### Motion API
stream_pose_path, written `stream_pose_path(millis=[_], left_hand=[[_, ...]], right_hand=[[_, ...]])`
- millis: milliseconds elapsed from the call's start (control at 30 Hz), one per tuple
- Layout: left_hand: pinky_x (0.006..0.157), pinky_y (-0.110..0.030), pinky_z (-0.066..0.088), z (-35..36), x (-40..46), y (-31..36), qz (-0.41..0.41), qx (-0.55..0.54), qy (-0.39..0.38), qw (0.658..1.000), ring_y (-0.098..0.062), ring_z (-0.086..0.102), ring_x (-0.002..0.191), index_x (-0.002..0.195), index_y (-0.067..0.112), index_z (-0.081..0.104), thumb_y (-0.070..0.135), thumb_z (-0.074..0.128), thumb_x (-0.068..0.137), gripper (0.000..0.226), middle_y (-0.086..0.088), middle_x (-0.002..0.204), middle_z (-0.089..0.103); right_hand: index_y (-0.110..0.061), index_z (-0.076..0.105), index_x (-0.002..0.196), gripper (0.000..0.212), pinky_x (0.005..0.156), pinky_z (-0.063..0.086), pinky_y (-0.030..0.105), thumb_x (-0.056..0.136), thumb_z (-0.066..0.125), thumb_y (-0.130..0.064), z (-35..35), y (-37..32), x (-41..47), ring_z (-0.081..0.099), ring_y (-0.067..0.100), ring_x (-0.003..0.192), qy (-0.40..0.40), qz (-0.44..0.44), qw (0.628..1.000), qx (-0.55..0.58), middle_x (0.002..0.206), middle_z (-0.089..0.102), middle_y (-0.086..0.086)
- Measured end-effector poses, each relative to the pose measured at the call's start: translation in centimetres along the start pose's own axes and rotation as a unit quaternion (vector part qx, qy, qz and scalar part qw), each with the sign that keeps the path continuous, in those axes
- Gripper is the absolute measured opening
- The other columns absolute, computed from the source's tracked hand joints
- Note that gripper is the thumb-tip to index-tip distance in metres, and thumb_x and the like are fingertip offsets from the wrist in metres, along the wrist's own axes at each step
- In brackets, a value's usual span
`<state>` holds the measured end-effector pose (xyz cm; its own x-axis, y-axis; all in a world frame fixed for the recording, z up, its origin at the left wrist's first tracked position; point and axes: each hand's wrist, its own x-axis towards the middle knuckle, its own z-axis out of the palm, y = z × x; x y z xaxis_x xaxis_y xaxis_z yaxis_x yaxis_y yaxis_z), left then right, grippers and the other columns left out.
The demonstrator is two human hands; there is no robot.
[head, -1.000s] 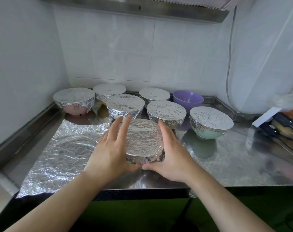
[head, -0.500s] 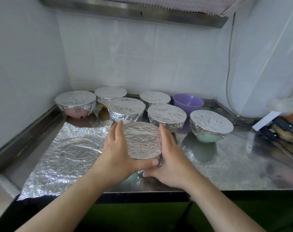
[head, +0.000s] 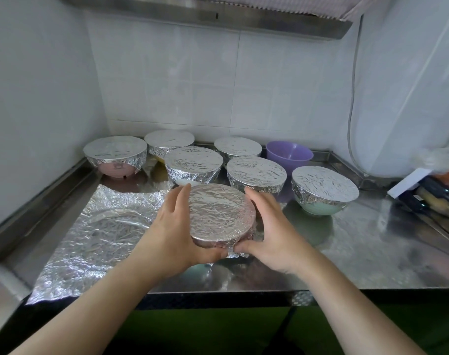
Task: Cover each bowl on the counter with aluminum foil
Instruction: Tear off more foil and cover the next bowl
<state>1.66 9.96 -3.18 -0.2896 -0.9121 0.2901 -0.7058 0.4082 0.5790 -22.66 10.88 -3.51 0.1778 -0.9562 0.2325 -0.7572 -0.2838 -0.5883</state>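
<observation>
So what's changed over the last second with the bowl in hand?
Both hands kept hold of the foil-covered bowl throughout. The left hand and right hand shifted their grip around its rim, pressing the foil down its near side, thumbs now meeting at the front edge. The bowl tilted and moved slightly but stays between the hands. The six covered bowls behind, the uncovered purple bowl and the loose foil sheet did not move.

Seven foil-covered bowls (head: 256, 172) sit on the tabletop (head: 372, 242); nearest one (head: 219, 215) gripped; purple bowl (head: 289, 155) uncovered; foil sheet (head: 100, 231) flat at left.
</observation>
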Motion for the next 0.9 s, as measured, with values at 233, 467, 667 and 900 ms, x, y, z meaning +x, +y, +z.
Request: stream_pose_path(millis=[233,467,667,900], left_hand=[[0.116,-0.037,0.038,0.0,0.2,-0.1,0.021,0.046,0.003,0.999,-0.022,0.028,0.151,0.165,0.023,-0.004,0.076,0.088,0.052,0.155,0.009,0.165,0.007],[0.113,-0.037,0.041,0.1,0.2,-0.3,0.034,0.065,0.007,0.997,-0.023,0.029,0.150,0.165,0.024,-0.006,0.070,0.091,0.055,0.153,0.008,0.165,0.007],[0.114,-0.037,0.040,0.4,0.3,-0.7,0.040,0.080,0.012,0.996,-0.025,0.032,0.147,0.164,0.024,-0.006,0.065,0.094,0.053,0.155,0.006,0.164,0.009],[0.108,-0.038,0.045,0.6,0.3,-1.0,0.059,0.096,0.016,0.994,-0.027,0.044,0.139,0.164,0.026,-0.005,0.065,0.095,0.048,0.158,-0.001,0.164,0.014]], right_hand=[[-0.039,0.007,0.166,0.125,0.129,0.023,0.038,0.076,0.094,-0.040,0.7,-0.1,-0.3,0.018,0.004,0.156,0.009,-0.007,1.000,-0.009,0.161,0.014,-0.024],[-0.038,0.001,0.166,0.132,0.117,0.038,0.036,0.073,0.094,-0.047,0.8,-0.9,-0.4,0.032,0.007,0.146,0.010,-0.017,0.999,-0.043,0.158,0.011,-0.025],[-0.035,0.002,0.167,0.144,0.113,0.035,0.027,0.061,0.098,-0.055,1.2,-1.2,-0.4,0.030,-0.001,0.138,0.025,-0.013,0.999,-0.041,0.154,0.014,-0.021],[-0.038,-0.005,0.165,0.147,0.111,0.047,0.037,0.061,0.093,-0.067,2.0,-2.0,-1.0,0.040,0.006,0.139,0.058,-0.013,0.996,-0.070,0.160,0.011,-0.016]])
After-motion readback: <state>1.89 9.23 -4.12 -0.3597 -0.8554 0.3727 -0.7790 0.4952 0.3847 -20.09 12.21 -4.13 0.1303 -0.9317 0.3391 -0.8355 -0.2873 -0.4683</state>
